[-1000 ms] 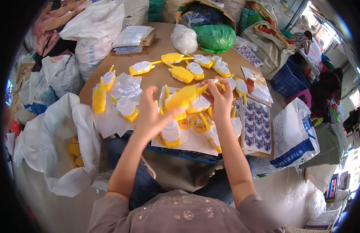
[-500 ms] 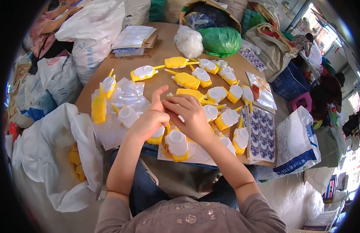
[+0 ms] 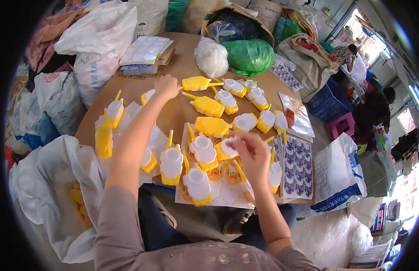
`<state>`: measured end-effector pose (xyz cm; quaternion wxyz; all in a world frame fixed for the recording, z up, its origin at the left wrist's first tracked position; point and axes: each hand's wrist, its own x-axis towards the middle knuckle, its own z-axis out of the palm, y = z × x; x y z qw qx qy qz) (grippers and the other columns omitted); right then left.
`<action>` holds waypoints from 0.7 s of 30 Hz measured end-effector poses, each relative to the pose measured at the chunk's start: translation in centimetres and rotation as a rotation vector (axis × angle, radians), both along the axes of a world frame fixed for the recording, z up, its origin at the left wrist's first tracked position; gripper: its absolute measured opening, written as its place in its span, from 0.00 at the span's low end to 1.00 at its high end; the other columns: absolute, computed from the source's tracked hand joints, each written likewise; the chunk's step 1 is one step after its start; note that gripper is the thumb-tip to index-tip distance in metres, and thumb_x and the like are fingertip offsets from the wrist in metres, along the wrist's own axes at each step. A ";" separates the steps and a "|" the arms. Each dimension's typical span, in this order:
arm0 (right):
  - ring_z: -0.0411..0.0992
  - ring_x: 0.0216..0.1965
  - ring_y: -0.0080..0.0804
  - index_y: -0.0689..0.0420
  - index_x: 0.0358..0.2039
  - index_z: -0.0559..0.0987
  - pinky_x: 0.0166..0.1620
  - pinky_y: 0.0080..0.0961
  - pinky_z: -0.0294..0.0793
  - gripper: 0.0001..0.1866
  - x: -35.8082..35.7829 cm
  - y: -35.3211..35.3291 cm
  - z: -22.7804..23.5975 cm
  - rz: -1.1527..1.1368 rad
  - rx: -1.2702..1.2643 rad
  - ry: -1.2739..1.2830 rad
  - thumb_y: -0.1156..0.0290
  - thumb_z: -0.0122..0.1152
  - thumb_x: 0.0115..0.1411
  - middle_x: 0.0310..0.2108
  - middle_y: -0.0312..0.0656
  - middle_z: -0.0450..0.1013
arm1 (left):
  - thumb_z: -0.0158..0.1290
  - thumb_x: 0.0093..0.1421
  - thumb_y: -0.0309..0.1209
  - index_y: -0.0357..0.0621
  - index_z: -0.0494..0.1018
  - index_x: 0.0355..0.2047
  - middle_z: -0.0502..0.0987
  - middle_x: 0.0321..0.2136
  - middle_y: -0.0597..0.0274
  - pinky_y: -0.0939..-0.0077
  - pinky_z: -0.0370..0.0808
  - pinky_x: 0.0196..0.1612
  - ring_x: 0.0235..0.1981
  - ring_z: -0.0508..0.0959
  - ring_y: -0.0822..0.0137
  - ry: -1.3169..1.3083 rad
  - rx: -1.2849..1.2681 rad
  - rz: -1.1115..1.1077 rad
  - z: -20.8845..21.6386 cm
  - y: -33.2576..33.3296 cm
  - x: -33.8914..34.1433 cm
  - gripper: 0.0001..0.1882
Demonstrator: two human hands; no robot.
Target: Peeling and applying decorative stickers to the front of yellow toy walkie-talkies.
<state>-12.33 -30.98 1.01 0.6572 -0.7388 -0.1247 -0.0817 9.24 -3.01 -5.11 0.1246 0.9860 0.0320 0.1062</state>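
Note:
Many yellow plastic toys shaped like walkie-talkies, with a stubby antenna, lie over the brown table; most carry a white front with a raised round disc. My left hand (image 3: 168, 86) reaches across to the far side, fingers curled closed above one yellow-and-white toy (image 3: 147, 96). That toy's antenna is hidden under the hand, so what the fingers hold does not show. Over the middle, my right hand (image 3: 253, 152) has bent fingers drawn together just above the white front of another toy (image 3: 226, 148). Anything between those fingertips is too small to make out. Nearest me lies a toy (image 3: 197, 184).
Printed sticker sheets (image 3: 298, 167) lie at the table's right. Clear plastic sheets (image 3: 131, 118) are on the left, a card stack (image 3: 145, 50) behind them. Green (image 3: 250, 55) and white (image 3: 211, 57) bags sit at the back. An open white sack (image 3: 46, 189) stands left.
My hands were together over the middle. The left has moved away to the far left; the right has stayed near the middle, slightly nearer me. A white-fronted toy now stands out left of centre.

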 end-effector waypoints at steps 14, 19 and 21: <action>0.72 0.38 0.20 0.65 0.45 0.77 0.41 0.17 0.75 0.12 -3.5 -1.9 2.8 0.103 0.153 0.038 0.78 0.62 0.61 0.37 0.37 0.72 | 0.48 0.66 0.37 0.42 0.76 0.44 0.78 0.25 0.65 0.80 0.72 0.38 0.30 0.77 0.72 -0.175 -0.812 -0.421 8.5 -1.0 -8.9 0.14; 0.75 0.33 0.25 0.61 0.35 0.74 0.35 0.21 0.76 0.08 -3.8 -1.5 3.1 0.173 0.415 0.048 0.76 0.65 0.58 0.34 0.43 0.77 | 0.47 0.67 0.37 0.31 0.73 0.47 0.75 0.24 0.63 0.78 0.72 0.37 0.30 0.76 0.71 0.300 -1.472 -0.671 11.8 -8.3 -23.6 0.19; 0.76 0.36 0.26 0.62 0.38 0.76 0.37 0.21 0.76 0.08 -3.8 -2.0 2.9 0.213 0.477 0.076 0.77 0.63 0.59 0.37 0.46 0.78 | 0.47 0.68 0.40 0.33 0.73 0.48 0.75 0.24 0.65 0.80 0.71 0.35 0.29 0.75 0.73 0.504 -1.578 -0.705 10.3 -10.0 -26.7 0.20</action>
